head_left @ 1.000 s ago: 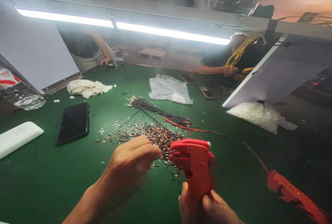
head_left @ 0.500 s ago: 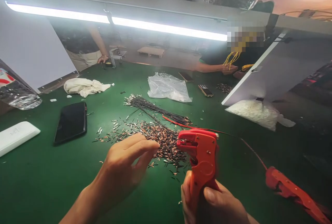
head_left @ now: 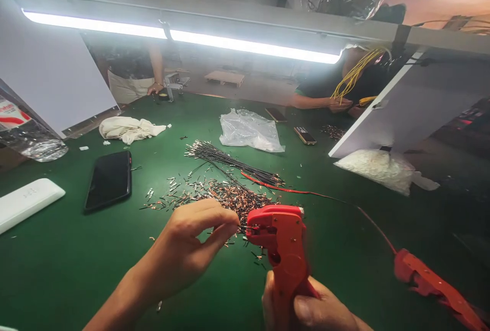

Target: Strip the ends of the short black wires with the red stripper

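Note:
My right hand (head_left: 317, 305) is wrapped round the handle of a red wire stripper (head_left: 289, 249), its jaws facing left. Between thumb and fingertips, my left hand (head_left: 202, 234) pinches a short dark wire (head_left: 242, 227), whose end sits at the stripper's jaws. Most of that wire is hidden by my fingers. Behind both hands lies a loose pile of wire offcuts (head_left: 237, 195), black with copper-coloured bits. Past the pile rests a bundle of black wires (head_left: 237, 161) with bare silvery and coppery ends.
A second red stripper (head_left: 432, 280) lies at right, with a red cord (head_left: 306, 191) running left from it. On the green table (head_left: 214, 300) are a phone (head_left: 109, 180), a white case (head_left: 30, 201), a cloth (head_left: 130, 129) and a plastic bag (head_left: 250, 132). Two people are across the table.
The stripper in my right hand has moved left and slightly down, so its jaws meet the wire at my left fingertips. My left hand has barely shifted.

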`<move>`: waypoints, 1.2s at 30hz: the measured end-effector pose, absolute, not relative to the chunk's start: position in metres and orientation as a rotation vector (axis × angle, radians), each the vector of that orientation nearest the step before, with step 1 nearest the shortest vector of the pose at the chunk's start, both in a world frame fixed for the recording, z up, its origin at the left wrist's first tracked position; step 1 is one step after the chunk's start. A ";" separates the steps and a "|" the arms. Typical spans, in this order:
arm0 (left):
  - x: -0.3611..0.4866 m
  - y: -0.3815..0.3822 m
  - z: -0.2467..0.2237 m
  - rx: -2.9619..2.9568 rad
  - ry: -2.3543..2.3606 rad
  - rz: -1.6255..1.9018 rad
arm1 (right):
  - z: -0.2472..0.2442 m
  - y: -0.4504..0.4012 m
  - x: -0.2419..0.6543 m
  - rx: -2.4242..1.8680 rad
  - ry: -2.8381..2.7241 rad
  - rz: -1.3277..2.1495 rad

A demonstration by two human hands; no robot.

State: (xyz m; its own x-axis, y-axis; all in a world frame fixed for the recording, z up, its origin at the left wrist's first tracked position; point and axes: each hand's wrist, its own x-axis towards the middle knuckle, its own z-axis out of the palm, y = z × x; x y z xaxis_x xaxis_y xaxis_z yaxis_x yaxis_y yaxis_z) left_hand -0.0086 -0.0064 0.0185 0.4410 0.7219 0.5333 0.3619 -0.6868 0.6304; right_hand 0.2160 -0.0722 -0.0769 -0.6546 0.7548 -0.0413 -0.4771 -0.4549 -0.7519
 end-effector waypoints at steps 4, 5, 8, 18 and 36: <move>-0.008 -0.006 0.020 2.277 0.914 1.139 | -0.077 -0.073 0.215 -0.540 -0.919 2.144; -0.007 -0.007 0.020 2.279 0.917 1.137 | -0.076 -0.073 0.215 -0.546 -0.918 2.145; -0.006 -0.007 0.021 2.272 0.938 1.135 | -0.073 -0.072 0.214 -0.521 -0.912 2.130; -0.002 -0.007 0.018 2.104 0.898 1.213 | -0.074 -0.072 0.213 -0.415 -0.908 2.118; -0.002 -0.009 0.020 2.133 0.961 1.104 | -0.069 -0.071 0.211 -0.436 -0.945 2.101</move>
State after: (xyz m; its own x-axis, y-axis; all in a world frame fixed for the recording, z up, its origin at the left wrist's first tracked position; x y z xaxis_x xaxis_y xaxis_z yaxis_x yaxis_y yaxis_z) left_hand -0.0020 -0.0091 0.0200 0.4078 0.7917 0.4549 0.3420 -0.5944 0.7278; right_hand 0.2108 -0.0710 -0.0690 -0.6402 0.7682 0.0055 -0.5136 -0.4226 -0.7467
